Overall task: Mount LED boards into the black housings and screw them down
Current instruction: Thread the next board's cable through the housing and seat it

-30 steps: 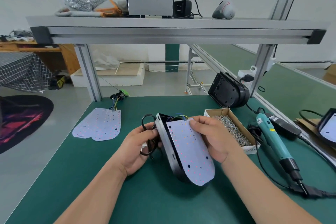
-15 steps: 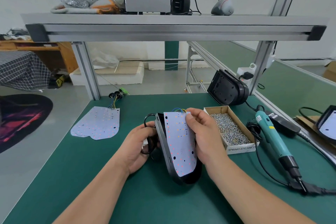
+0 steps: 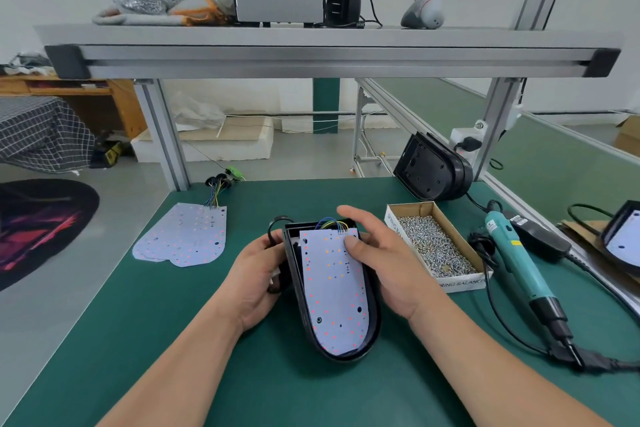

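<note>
A person's left hand (image 3: 263, 274) grips the left wall of a black housing (image 3: 346, 355), fingers curled round its edge and a loop of black cable (image 3: 275, 227) beside it, at the middle of a green table (image 3: 242, 374). The right hand (image 3: 384, 263) clasps the housing's right side, its thumb pressed flat on the upper right corner of the LED board (image 3: 332, 291) and its forefinger lifted above the top edge. The board lies face-up inside the housing, rounded end toward the person, with a narrow gap showing along the left wall and coloured wires (image 3: 332, 224) arching from its top edge. To the right, just beside the right hand, stands a cardboard box (image 3: 412, 209) filled with screws (image 3: 436, 246). Farther right a teal electric screwdriver (image 3: 516, 260) lies on the table with its cord trailing. Spare boards (image 3: 187, 239) lie overlapped at the left, well apart from the hands. A second housing (image 3: 429, 170) stands on edge at the back, against a frame post.
</note>
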The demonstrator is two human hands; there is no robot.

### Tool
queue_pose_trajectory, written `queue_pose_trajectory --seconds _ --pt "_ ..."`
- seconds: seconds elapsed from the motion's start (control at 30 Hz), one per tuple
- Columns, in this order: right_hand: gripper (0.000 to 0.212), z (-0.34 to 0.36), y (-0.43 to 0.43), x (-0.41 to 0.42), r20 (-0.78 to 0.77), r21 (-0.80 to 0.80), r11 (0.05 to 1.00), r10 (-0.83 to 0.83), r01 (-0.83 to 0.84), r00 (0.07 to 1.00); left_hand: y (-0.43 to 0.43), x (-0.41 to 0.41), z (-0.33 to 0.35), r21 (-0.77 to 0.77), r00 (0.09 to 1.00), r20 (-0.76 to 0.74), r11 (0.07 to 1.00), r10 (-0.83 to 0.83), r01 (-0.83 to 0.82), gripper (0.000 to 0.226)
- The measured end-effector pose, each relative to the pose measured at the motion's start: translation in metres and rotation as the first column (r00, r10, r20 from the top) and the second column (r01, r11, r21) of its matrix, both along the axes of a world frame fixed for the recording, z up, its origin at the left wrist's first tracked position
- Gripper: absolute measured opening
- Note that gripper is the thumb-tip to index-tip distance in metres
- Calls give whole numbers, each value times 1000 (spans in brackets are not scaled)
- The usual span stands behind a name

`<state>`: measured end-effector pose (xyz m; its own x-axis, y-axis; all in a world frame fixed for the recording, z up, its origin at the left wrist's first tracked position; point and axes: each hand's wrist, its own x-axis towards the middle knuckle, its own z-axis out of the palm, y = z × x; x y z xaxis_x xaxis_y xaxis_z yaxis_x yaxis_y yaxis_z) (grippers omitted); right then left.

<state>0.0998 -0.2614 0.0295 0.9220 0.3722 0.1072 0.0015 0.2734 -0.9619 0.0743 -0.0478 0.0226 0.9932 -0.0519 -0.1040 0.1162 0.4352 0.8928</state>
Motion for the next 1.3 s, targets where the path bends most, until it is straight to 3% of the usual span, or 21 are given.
queue_pose_trajectory --seconds 0.2,0.33,0.57,0.77,0.8,0.83,0.87,0.9,1.03,1.1,1.2,1.3 --pt "38 7 2 -5 28 93 996 -15 12 999 -5 -1 8 372 984 129 915 119 -160 15" --pt "27 6 4 -8 8 131 989 -69 67 998 -13 -1 10 429 982 141 886 126 -175 41" --pt "24 6 6 -13 31 194 981 -33 26 999 -22 2 18 53 981 -115 987 155 -150 30" --pt "26 11 5 -13 161 0 992 -128 129 979 -29 8 14 -137 962 -226 972 155 -189 22" --pt "27 11 5 -13 168 -21 989 -138 144 976 -27 8 11 -58 964 -185 977 192 -206 18" --pt "28 12 3 -13 175 -35 986 -157 166 972 -24 8 5 150 967 -90 963 237 -222 11" --pt "28 13 2 -13 187 -46 980 -181 192 966 -20 7 2 349 967 17 904 256 -246 2" --pt "27 13 0 -11 198 -52 974 -208 222 958 -17 8 -5 455 959 110 845 262 -283 8" --pt "27 10 -7 -2 149 -40 941 -326 336 933 -4 9 -11 318 930 132 874 344 -368 42" --pt "30 8 -10 3 131 -60 921 -375 385 918 -2 12 -13 352 919 155 849 363 -395 43" --pt "28 4 -15 8 90 -80 908 -405 412 910 -2 15 -16 501 892 212 740 399 -450 28" --pt "28 3 -19 10 38 -90 909 -405 406 914 7 14 -17 704 879 309 534 363 -468 27"
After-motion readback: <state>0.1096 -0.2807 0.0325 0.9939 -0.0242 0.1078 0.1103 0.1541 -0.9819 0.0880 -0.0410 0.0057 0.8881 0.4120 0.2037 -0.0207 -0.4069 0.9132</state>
